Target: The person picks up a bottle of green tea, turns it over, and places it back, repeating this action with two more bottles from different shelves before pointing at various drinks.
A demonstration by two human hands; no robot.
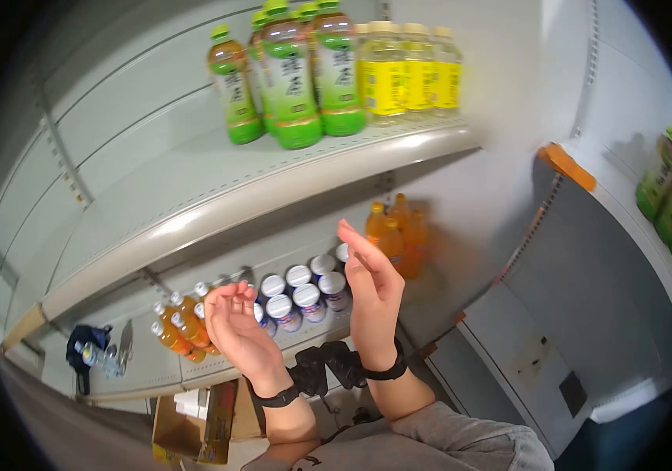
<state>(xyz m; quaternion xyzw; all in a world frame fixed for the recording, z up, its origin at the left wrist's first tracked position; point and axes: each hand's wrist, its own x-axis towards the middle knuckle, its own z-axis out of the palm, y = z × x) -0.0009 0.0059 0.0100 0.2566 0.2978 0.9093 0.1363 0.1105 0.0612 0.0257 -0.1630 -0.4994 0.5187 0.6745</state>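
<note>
My left hand [235, 331] is raised in front of the lower shelf, its fingers loosely curled and apart with nothing in them. Behind it stand orange drink bottles with white caps [183, 328] and white-lidded cans [308, 302] in rows. My right hand [375, 297] is held upright, fingers stretched out, also holding nothing. Near its fingertips, farther back, stand orange bottles with orange caps [393, 235]. Both wrists wear black bands, with dark devices [328, 366] between them. Neither hand appears to grip a bottle or can.
The upper shelf [171, 228] holds green-capped tea bottles [292, 86] and yellow-labelled bottles [387, 82]. More green bottles [658, 184] stand on a shelf at right. A cardboard box [214, 424] lies below, and a dark bag [88, 345] with clear bottles sits at left.
</note>
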